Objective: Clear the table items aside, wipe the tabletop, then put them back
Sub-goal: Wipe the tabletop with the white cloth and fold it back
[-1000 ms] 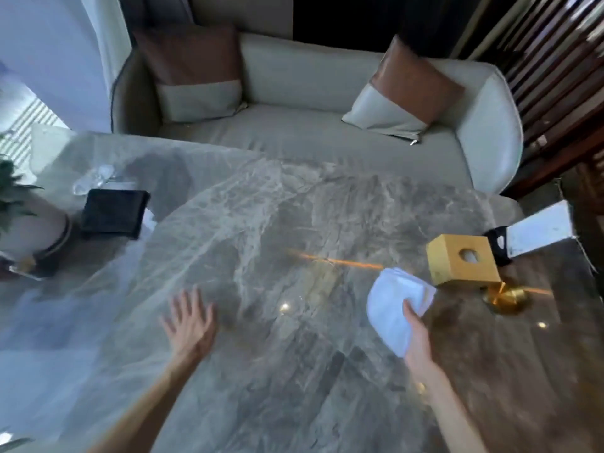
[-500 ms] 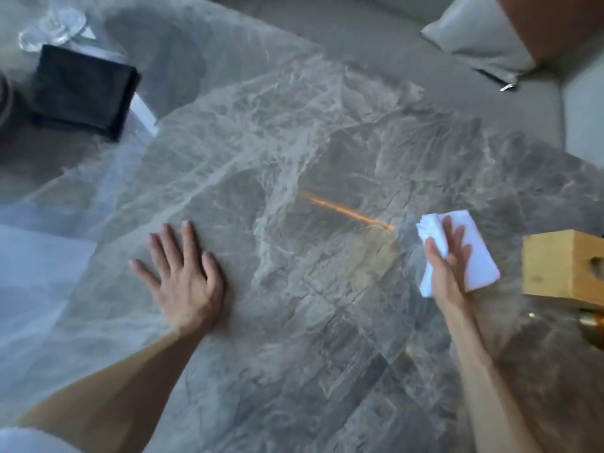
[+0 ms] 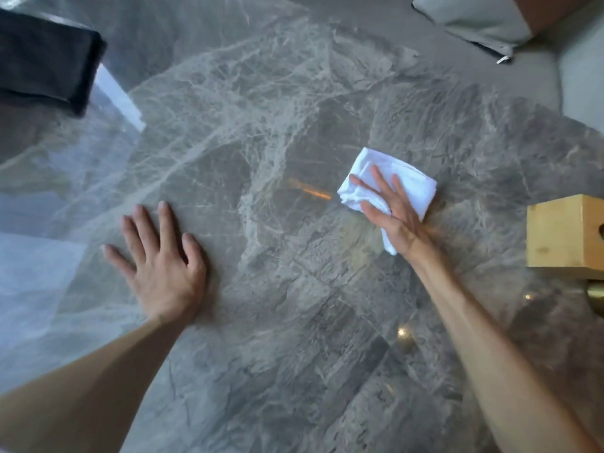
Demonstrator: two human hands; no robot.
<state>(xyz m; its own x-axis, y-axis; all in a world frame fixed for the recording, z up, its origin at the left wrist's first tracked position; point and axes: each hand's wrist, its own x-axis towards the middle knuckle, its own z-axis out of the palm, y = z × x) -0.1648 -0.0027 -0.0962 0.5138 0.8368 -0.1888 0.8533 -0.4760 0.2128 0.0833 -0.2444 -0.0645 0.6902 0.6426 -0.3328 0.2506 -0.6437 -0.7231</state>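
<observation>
A folded white cloth (image 3: 411, 181) lies on the grey marble tabletop (image 3: 277, 109), right of centre. My right hand (image 3: 390, 212) presses flat on the cloth, fingers spread and pointing up-left. My left hand (image 3: 161, 261) rests palm down on the bare marble at the left, fingers apart, holding nothing. A yellow wooden box (image 3: 563, 235) stands at the right edge, close to the cloth. A black flat case (image 3: 42, 60) sits at the far left corner.
A gold round base (image 3: 596, 297) peeks out below the wooden box at the right edge. Beyond the table's far edge are a grey sofa seat (image 3: 376, 14) and a cushion (image 3: 474, 18).
My right hand brought the cloth down flat onto the marble and slid it left, away from the wooden box. My head dropped closer to the table. The left hand stayed planted.
</observation>
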